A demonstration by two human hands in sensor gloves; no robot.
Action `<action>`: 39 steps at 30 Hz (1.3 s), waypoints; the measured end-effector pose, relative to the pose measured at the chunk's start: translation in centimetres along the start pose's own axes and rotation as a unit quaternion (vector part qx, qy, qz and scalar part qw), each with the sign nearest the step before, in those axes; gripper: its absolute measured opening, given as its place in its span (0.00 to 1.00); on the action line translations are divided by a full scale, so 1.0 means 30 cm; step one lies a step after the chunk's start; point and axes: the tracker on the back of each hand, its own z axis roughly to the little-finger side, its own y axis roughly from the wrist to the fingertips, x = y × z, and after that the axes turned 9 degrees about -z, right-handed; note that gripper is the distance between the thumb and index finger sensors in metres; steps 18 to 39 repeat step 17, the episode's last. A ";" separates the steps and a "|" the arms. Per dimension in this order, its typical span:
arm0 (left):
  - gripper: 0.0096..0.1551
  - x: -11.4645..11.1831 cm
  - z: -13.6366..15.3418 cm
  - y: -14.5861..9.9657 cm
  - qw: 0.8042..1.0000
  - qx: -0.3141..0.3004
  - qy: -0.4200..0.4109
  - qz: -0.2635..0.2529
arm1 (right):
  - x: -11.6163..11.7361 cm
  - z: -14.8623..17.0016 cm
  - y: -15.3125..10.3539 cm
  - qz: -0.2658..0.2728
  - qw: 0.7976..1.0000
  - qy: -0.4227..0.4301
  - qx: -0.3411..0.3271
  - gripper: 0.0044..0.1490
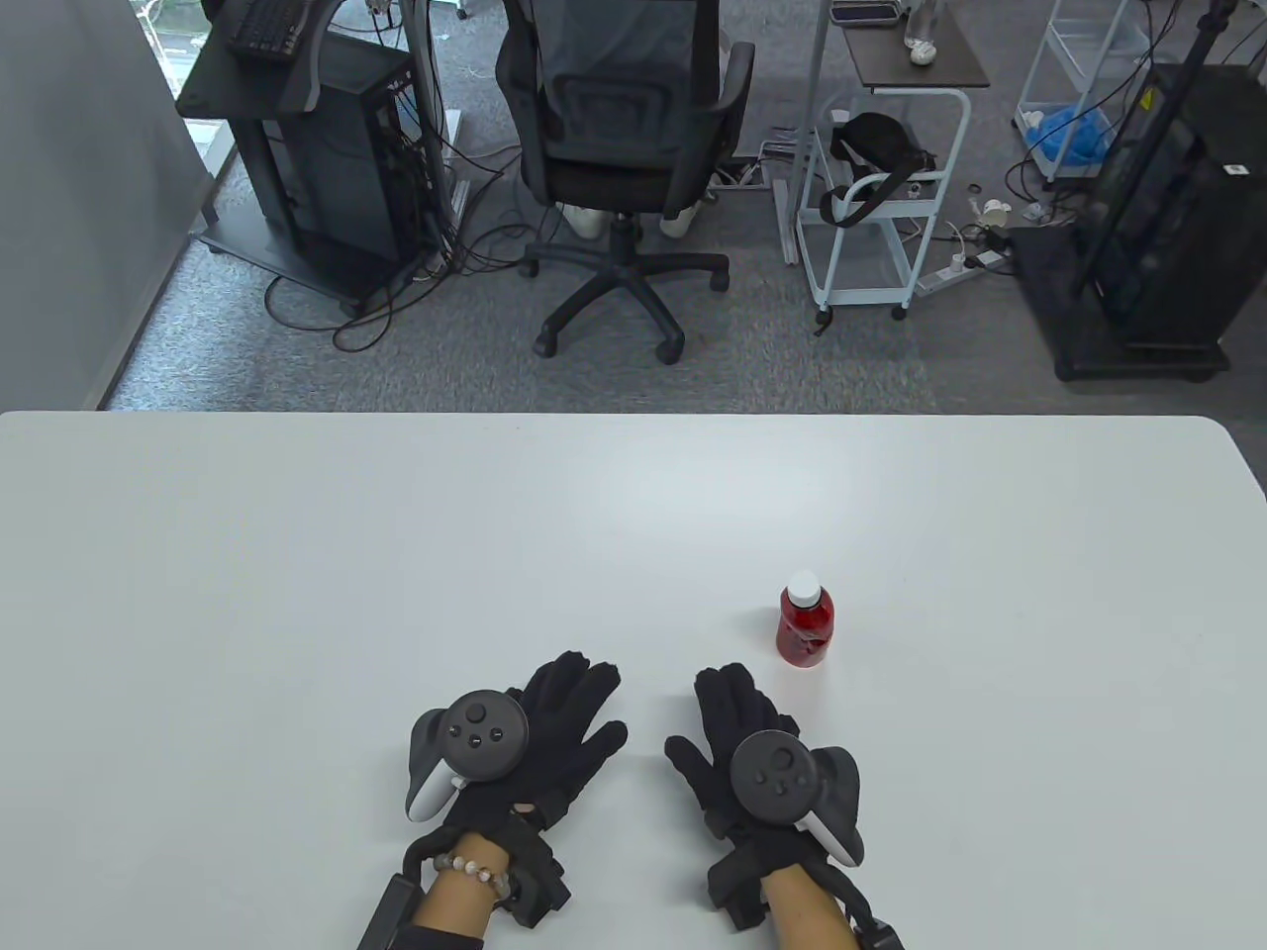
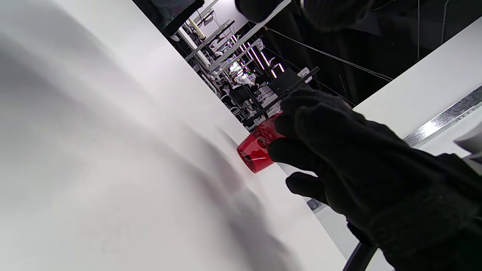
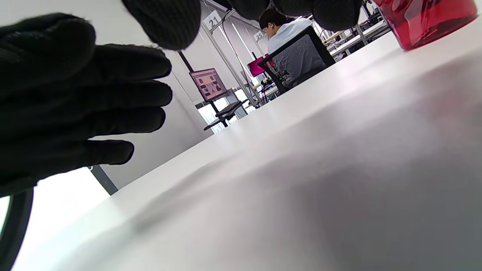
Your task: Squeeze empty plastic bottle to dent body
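Observation:
A small red plastic bottle [image 1: 805,621] with a white cap stands upright on the white table [image 1: 396,554], right of centre. It also shows in the left wrist view [image 2: 256,147] and in the right wrist view [image 3: 425,19]. My left hand [image 1: 564,727] lies flat on the table near the front edge, fingers spread, holding nothing. My right hand [image 1: 737,722] lies flat beside it, fingers extended, empty, a short way in front of and left of the bottle. Neither hand touches the bottle.
Beyond the table's far edge are a black office chair [image 1: 624,168], a computer stand [image 1: 317,148] with cables, a white trolley [image 1: 871,188] and black equipment [image 1: 1158,228] on the floor.

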 end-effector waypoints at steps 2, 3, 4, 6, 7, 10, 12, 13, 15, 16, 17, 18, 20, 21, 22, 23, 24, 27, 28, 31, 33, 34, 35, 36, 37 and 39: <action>0.42 0.000 0.004 0.000 1.000 0.002 0.001 0.003 | -0.001 0.000 0.000 0.000 1.000 -0.001 0.000 0.50; 0.42 0.000 0.004 0.000 1.000 0.002 0.000 0.004 | -0.001 0.001 0.000 0.000 1.000 -0.001 0.000 0.50; 0.42 0.000 0.003 -0.001 1.000 0.002 0.000 0.004 | -0.001 0.002 0.000 0.000 1.000 0.002 0.001 0.50; 0.42 -0.001 0.002 0.000 1.000 0.001 0.000 0.006 | 0.000 0.004 0.000 -0.001 1.000 0.006 0.002 0.50; 0.42 -0.002 0.002 0.000 1.000 0.000 0.000 0.008 | -0.001 0.004 -0.001 -0.002 1.000 0.007 0.002 0.50; 0.42 -0.004 0.002 0.000 1.000 -0.001 0.001 0.010 | -0.001 0.003 -0.002 -0.005 1.000 0.008 0.003 0.50; 0.42 -0.004 0.001 0.000 1.000 0.000 0.001 0.012 | -0.001 0.003 -0.002 -0.006 1.000 0.008 0.003 0.50; 0.42 -0.005 0.001 0.000 1.000 0.000 0.001 0.013 | -0.001 0.004 -0.002 -0.007 1.000 0.009 0.002 0.50; 0.42 -0.005 0.001 -0.001 1.000 0.001 0.000 0.015 | -0.002 0.005 -0.003 -0.007 1.000 0.010 0.002 0.50; 0.42 -0.006 0.000 -0.001 1.000 0.002 0.000 0.016 | -0.004 0.007 -0.003 -0.008 1.000 0.013 0.004 0.49; 0.42 -0.006 0.000 -0.001 1.000 0.002 0.000 0.016 | -0.006 0.009 -0.003 -0.007 1.000 0.015 0.005 0.49; 0.42 -0.006 0.000 -0.001 1.000 0.002 0.000 0.016 | -0.006 0.009 -0.003 -0.007 1.000 0.015 0.005 0.49; 0.42 -0.006 0.000 -0.001 1.000 0.002 0.000 0.016 | -0.006 0.009 -0.003 -0.007 1.000 0.015 0.005 0.49; 0.42 -0.006 0.000 -0.001 1.000 0.002 0.000 0.016 | -0.006 0.009 -0.003 -0.007 1.000 0.015 0.005 0.49; 0.42 -0.006 0.000 -0.001 1.000 0.002 0.000 0.016 | -0.006 0.009 -0.003 -0.007 1.000 0.015 0.005 0.49; 0.42 -0.006 0.000 -0.001 1.000 0.002 0.000 0.016 | -0.006 0.009 -0.003 -0.007 1.000 0.015 0.005 0.49; 0.42 -0.006 0.000 -0.001 1.000 0.002 0.000 0.016 | -0.006 0.009 -0.003 -0.007 1.000 0.015 0.005 0.49; 0.42 -0.006 0.000 -0.001 1.000 0.002 0.000 0.016 | -0.006 0.009 -0.003 -0.007 1.000 0.015 0.005 0.49; 0.42 -0.006 0.000 -0.001 1.000 0.002 0.000 0.016 | -0.006 0.009 -0.003 -0.007 1.000 0.015 0.005 0.49; 0.42 -0.006 0.000 -0.001 1.000 0.002 0.000 0.016 | -0.006 0.009 -0.003 -0.007 1.000 0.015 0.005 0.49; 0.42 -0.006 0.000 -0.001 1.000 0.002 0.000 0.016 | -0.006 0.009 -0.003 -0.007 1.000 0.015 0.005 0.49; 0.42 -0.006 0.000 -0.001 1.000 0.002 0.000 0.016 | -0.006 0.009 -0.003 -0.007 1.000 0.015 0.005 0.49; 0.42 -0.006 0.000 -0.001 1.000 0.002 0.000 0.016 | -0.006 0.009 -0.003 -0.007 1.000 0.015 0.005 0.49; 0.42 -0.006 0.000 -0.001 1.000 0.002 0.000 0.016 | -0.006 0.009 -0.003 -0.007 1.000 0.015 0.005 0.49; 0.42 -0.006 0.000 -0.001 1.000 0.002 0.000 0.016 | -0.006 0.009 -0.003 -0.007 1.000 0.015 0.005 0.49; 0.42 -0.006 0.000 -0.001 1.000 0.002 0.000 0.016 | -0.006 0.009 -0.003 -0.007 1.000 0.015 0.005 0.49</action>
